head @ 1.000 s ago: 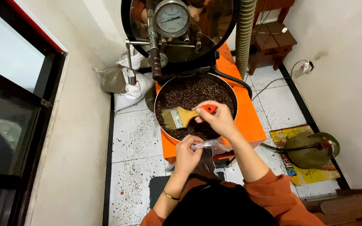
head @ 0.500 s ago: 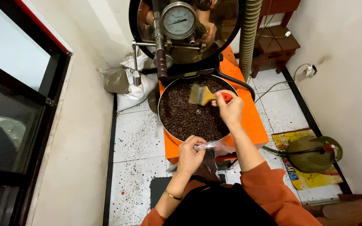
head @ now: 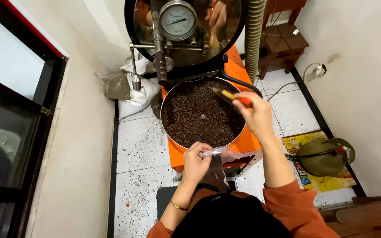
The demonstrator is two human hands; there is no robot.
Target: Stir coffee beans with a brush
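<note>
My right hand (head: 255, 115) grips a small brush (head: 226, 95) with an orange handle and holds it over the far right side of a round metal tray (head: 173, 91) full of dark roasted coffee beans (head: 199, 115). My left hand (head: 196, 162) pinches the mouth of a clear plastic bag (head: 226, 155) against the tray's near rim. The tray sits on an orange machine body (head: 246, 142).
A steel roaster drum with a round gauge (head: 178, 20) stands behind the tray, with a ribbed hose (head: 255, 35) on its right. Sacks (head: 128, 86) lie at the left on the speckled tile floor (head: 137, 150). A green lidded pot (head: 325, 156) sits on a mat at the right, a wooden stool (head: 284, 42) farther back.
My right hand has carried the brush from the tray's near left part across the beans to its far right side. My left hand has stayed on the bag at the rim.
</note>
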